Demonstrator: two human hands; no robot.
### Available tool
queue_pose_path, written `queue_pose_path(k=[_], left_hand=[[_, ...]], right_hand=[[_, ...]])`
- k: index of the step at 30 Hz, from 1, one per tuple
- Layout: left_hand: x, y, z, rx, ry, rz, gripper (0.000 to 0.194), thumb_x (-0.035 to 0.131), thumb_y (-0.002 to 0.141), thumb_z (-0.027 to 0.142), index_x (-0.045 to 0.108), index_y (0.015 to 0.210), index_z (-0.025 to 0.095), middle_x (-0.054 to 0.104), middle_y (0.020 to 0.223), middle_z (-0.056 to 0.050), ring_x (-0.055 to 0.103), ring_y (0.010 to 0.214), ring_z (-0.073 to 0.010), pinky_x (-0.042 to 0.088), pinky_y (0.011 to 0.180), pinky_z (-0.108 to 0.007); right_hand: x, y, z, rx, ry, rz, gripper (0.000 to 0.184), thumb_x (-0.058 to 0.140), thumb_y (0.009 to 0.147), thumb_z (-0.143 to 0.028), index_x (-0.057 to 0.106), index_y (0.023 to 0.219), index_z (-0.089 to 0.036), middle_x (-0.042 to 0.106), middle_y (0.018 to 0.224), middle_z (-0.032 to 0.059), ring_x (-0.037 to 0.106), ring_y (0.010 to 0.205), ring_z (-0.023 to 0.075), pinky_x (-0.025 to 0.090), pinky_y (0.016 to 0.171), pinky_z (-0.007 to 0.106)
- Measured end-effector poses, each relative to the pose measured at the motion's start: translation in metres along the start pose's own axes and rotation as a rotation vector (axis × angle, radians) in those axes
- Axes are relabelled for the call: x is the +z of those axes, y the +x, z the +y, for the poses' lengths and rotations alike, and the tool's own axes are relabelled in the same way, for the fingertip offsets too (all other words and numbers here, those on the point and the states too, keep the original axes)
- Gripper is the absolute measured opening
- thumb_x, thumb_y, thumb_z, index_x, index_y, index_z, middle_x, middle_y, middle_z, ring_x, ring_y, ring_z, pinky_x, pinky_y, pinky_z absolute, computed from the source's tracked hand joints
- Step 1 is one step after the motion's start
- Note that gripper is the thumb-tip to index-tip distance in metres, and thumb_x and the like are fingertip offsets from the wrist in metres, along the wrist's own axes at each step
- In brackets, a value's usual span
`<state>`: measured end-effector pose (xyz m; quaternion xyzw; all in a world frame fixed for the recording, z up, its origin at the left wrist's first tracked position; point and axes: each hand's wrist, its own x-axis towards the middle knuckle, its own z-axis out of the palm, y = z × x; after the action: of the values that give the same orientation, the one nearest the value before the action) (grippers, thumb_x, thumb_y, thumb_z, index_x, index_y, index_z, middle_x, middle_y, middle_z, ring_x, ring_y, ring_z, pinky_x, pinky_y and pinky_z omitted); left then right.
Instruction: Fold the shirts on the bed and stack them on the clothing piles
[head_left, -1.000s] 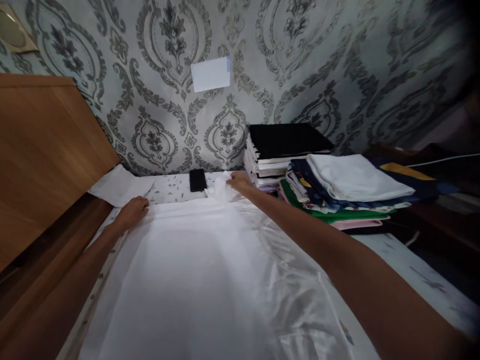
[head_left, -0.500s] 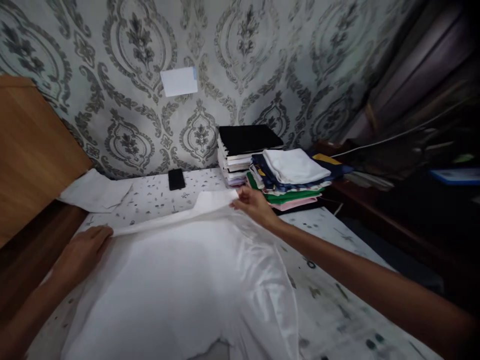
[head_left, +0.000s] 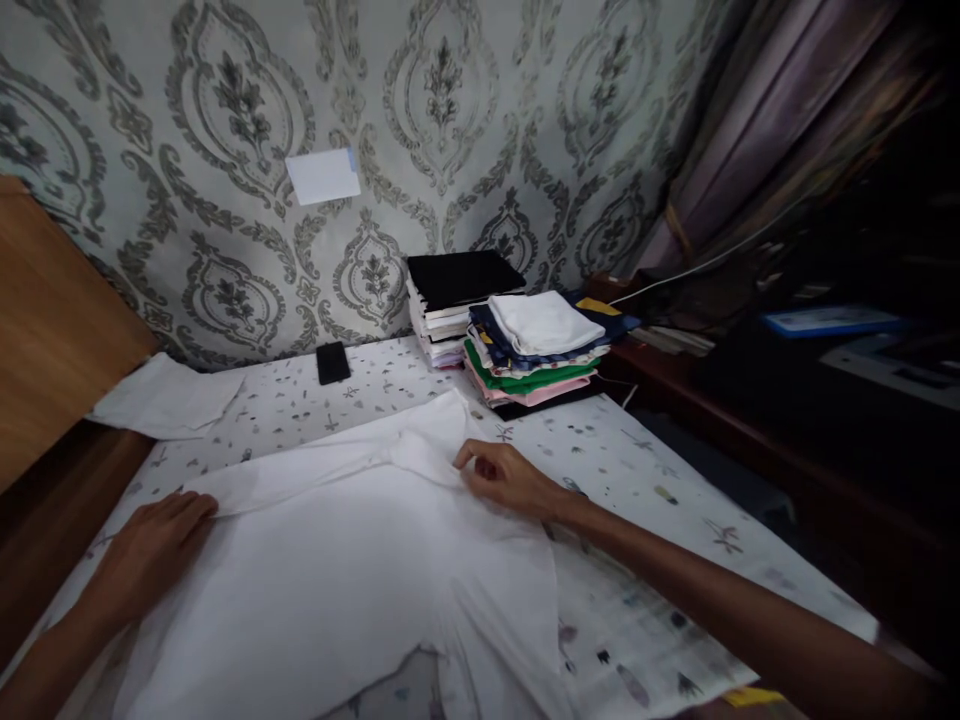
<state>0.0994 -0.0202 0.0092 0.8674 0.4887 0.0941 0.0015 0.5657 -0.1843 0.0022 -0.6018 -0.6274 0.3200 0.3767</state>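
Observation:
A white shirt (head_left: 322, 590) is spread over the patterned bedsheet in front of me, its upper edge folded and its collar part (head_left: 420, 455) rumpled near the middle. My left hand (head_left: 161, 535) lies flat on the shirt's upper left edge, fingers stretched out together. At the collar side, my right hand (head_left: 510, 478) has its fingers curled, the thumb and forefinger pinching the fabric. Creases run down the shirt's right part below that hand. Near the bottom, a gap in the cloth shows the sheet beneath.
Folded clothes form two stacks, one topped with black cloth (head_left: 465, 278), the other with white cloth (head_left: 546, 322). A black phone (head_left: 332, 363) lies on the sheet (head_left: 660, 540) by the wall. At left, a folded white cloth (head_left: 169, 395) sits beside a wooden panel (head_left: 64, 330).
My right hand has come down and nearer, and the collar it held up now lies lower and folded. My left hand has flattened on the edge. The view has turned slightly right.

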Motion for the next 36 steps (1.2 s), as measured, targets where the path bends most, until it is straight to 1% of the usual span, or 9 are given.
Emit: queue_pose_path(k=[3, 6, 9, 12, 16, 20, 26, 28, 36], left_hand=[[-0.007, 0.008, 0.008, -0.027, -0.076, -0.054, 0.039, 0.044, 0.082, 0.057, 0.068, 0.089, 0.027, 0.075, 0.092, -0.005, 0.068, 0.079, -0.0253, 0.053, 0.068, -0.033], [-0.013, 0.022, 0.016, -0.077, -0.11, -0.028, 0.039, 0.039, 0.087, 0.058, 0.064, 0.092, 0.029, 0.074, 0.09, 0.004, 0.064, 0.069, -0.0193, 0.05, 0.062, -0.028], [-0.012, 0.039, 0.022, -0.094, -0.087, -0.021, 0.034, 0.038, 0.089, 0.05, 0.062, 0.093, 0.026, 0.073, 0.09, 0.001, 0.064, 0.071, -0.0188, 0.049, 0.065, -0.027], [-0.003, 0.049, 0.024, -0.099, -0.081, -0.037, 0.035, 0.038, 0.088, 0.047, 0.063, 0.093, 0.022, 0.073, 0.09, -0.005, 0.066, 0.079, -0.0218, 0.049, 0.067, -0.029], [0.014, 0.052, 0.022, -0.05, -0.037, 0.021, 0.036, 0.036, 0.088, 0.045, 0.064, 0.089, 0.022, 0.07, 0.096, -0.008, 0.064, 0.091, -0.0251, 0.05, 0.072, -0.032], [0.027, 0.05, 0.018, -0.033, 0.0, 0.084, 0.037, 0.033, 0.089, 0.045, 0.062, 0.089, 0.023, 0.068, 0.097, -0.01, 0.063, 0.093, -0.0268, 0.051, 0.075, -0.036], [0.033, 0.049, 0.012, -0.008, -0.039, 0.108, 0.037, 0.032, 0.09, 0.045, 0.06, 0.091, 0.022, 0.065, 0.095, -0.01, 0.061, 0.09, -0.0264, 0.051, 0.079, -0.037], [0.034, 0.049, 0.01, -0.012, -0.049, 0.103, 0.038, 0.031, 0.09, 0.045, 0.06, 0.092, 0.021, 0.065, 0.095, -0.01, 0.061, 0.09, -0.0271, 0.051, 0.078, -0.038], [0.034, 0.048, 0.011, -0.052, -0.042, 0.11, 0.036, 0.031, 0.089, 0.043, 0.06, 0.09, 0.022, 0.066, 0.095, -0.01, 0.061, 0.092, -0.0271, 0.05, 0.078, -0.038]], right_hand=[[-0.01, 0.025, 0.002, 0.119, -0.108, 0.128, 0.024, 0.05, 0.088, -0.034, 0.065, 0.099, -0.018, 0.065, 0.075, -0.0002, 0.057, 0.057, 0.0127, 0.043, 0.051, 0.023], [-0.015, 0.066, 0.008, 0.336, -0.371, 0.297, 0.03, 0.044, 0.094, -0.03, 0.066, 0.107, -0.015, 0.071, 0.094, 0.0075, 0.067, 0.08, 0.0188, 0.051, 0.066, 0.027], [-0.014, 0.102, 0.015, 0.467, -0.478, 0.325, 0.03, 0.046, 0.094, -0.03, 0.068, 0.104, -0.013, 0.072, 0.106, 0.0151, 0.066, 0.102, 0.0265, 0.051, 0.081, 0.033], [-0.01, 0.121, 0.023, 0.551, -0.54, 0.331, 0.027, 0.051, 0.092, -0.031, 0.07, 0.102, -0.014, 0.071, 0.111, 0.0171, 0.065, 0.107, 0.031, 0.051, 0.084, 0.038], [-0.005, 0.129, 0.027, 0.562, -0.619, 0.35, 0.026, 0.054, 0.088, -0.024, 0.071, 0.105, -0.015, 0.07, 0.115, 0.0173, 0.064, 0.112, 0.0313, 0.05, 0.091, 0.039], [-0.004, 0.138, 0.026, 0.544, -0.657, 0.372, 0.027, 0.054, 0.085, -0.015, 0.072, 0.106, -0.014, 0.07, 0.115, 0.0183, 0.063, 0.114, 0.0299, 0.049, 0.092, 0.035], [-0.008, 0.153, 0.027, 0.616, -0.581, 0.495, 0.036, 0.041, 0.093, -0.026, 0.072, 0.103, -0.011, 0.075, 0.099, 0.0145, 0.071, 0.088, 0.0235, 0.052, 0.066, 0.025], [-0.007, 0.154, 0.027, 0.643, -0.561, 0.535, 0.04, 0.037, 0.094, -0.025, 0.072, 0.105, -0.01, 0.075, 0.097, 0.0147, 0.071, 0.085, 0.023, 0.052, 0.064, 0.025], [0.004, 0.139, 0.026, 0.645, -0.601, 0.556, 0.036, 0.041, 0.092, -0.017, 0.071, 0.111, -0.01, 0.072, 0.11, 0.0222, 0.068, 0.104, 0.0305, 0.052, 0.084, 0.036]])
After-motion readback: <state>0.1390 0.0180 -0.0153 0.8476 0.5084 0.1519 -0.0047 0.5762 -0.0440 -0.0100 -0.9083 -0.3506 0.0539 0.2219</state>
